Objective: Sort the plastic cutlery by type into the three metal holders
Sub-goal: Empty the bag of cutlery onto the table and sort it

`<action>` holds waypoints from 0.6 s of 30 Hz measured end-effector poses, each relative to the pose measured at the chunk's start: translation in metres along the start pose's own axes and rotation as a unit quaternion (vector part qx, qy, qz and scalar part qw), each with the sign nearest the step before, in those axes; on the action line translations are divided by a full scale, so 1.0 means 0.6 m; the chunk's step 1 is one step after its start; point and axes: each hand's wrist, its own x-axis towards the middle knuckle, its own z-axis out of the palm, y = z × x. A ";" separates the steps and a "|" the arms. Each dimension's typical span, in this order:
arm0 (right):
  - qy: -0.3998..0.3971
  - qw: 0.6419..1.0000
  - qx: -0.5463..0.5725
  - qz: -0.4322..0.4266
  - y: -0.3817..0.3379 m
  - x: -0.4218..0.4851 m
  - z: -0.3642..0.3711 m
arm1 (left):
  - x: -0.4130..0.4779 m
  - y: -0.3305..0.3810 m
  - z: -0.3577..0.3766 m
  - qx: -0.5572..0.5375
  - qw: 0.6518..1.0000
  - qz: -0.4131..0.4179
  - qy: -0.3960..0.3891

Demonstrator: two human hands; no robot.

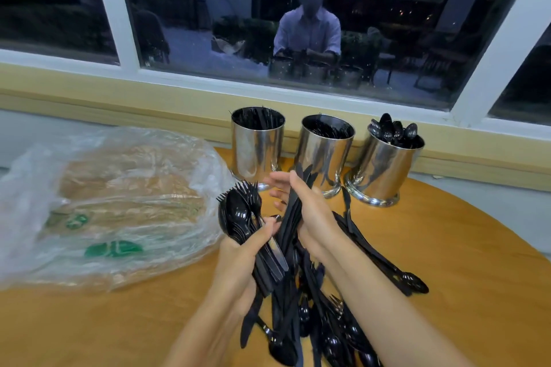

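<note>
Three shiny metal holders stand in a row at the back of the wooden table: the left holder (256, 144) and the middle holder (325, 155) hold dark cutlery, the right holder (387, 167) holds black spoons with bowls up. My left hand (241, 253) grips a mixed bunch of black spoons and forks (238, 213). My right hand (307, 208) holds a bundle of black knives (293, 211), blades pointing toward the middle holder. A heap of loose black cutlery (334, 319) lies under my forearms.
A clear plastic bag of brown paper items (119, 202) lies on the table at the left. The wooden table edge (492, 232) curves away at the right. A yellow sill and a dark window run behind the holders.
</note>
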 end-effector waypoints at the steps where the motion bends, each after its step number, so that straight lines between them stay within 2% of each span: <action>1: 0.005 1.000 0.012 0.001 0.000 0.004 0.000 | 0.001 0.006 -0.003 -0.009 1.000 0.000 -0.001; 3: 0.024 1.000 0.000 0.000 -0.005 0.011 0.000 | 0.008 0.017 -0.008 -0.033 0.999 -0.005 -0.005; 7: 0.139 0.976 -0.158 -0.050 -0.040 0.054 -0.010 | 0.036 0.037 -0.023 -0.040 0.999 -0.005 0.016; 12: 0.197 0.956 -0.157 -0.153 -0.121 0.172 -0.007 | 0.084 0.061 -0.036 -0.005 1.000 0.001 0.018; 15: 0.243 0.926 -0.171 -0.232 -0.177 0.245 0.022 | 0.108 0.072 -0.039 -0.006 1.000 0.003 0.002; 18: 0.256 0.906 -0.199 -0.273 -0.195 0.308 0.051 | 0.125 0.077 -0.040 -0.014 1.000 0.004 -0.002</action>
